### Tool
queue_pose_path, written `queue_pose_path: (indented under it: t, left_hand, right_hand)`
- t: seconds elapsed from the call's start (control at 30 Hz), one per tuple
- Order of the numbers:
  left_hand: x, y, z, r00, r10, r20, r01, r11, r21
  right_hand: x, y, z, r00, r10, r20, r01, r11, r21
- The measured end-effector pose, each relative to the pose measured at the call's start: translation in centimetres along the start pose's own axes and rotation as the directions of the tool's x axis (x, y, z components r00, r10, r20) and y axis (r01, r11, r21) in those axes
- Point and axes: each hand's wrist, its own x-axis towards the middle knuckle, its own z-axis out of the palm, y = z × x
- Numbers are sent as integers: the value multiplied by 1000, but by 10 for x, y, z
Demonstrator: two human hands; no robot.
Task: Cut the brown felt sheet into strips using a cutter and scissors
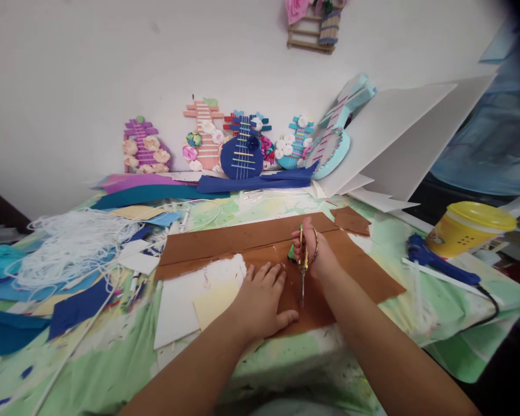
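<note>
Brown craft sheets (359, 266) lie across the middle of the table, a long strip at the back and a wider piece in front. My left hand (264, 297) rests flat on the front sheet with its fingers spread. In my right hand (318, 251) is a pair of gold-handled scissors (303, 266), fingers wrapped round the handles and blades pointing down towards the brown sheet. A small green object (292, 253) sits beside the scissors, partly hidden by my fingers. White board (173, 312) and a pale yellow piece (210, 303) lie left of my left hand.
A tangle of white cord (73, 248) and coloured scraps cover the left. Several decorated craft lutes (242, 150) lean on the wall. At right are a blue glue gun (442, 263), a yellow-lidded tub (472, 228) and white boards (394, 133). A patterned green cloth (99, 370) covers the table.
</note>
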Motion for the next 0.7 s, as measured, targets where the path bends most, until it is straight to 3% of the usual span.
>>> queue_pose_path:
  t: [0.33,0.5,0.7]
  left_hand:
    - [1,0,0,1000,-6,0,6,1000,14]
    - [0,0,0,1000,-8,-6,8,1000,14]
    - [-1,0,1,999,-4,-34,4,1000,7]
  right_hand:
    - [-4,4,4,998,56,34,-55,997,-53]
    - [-8,3,12,989,128,70,-115,980,-162]
    - [-13,7,16,990,122,72,-105,975,-197]
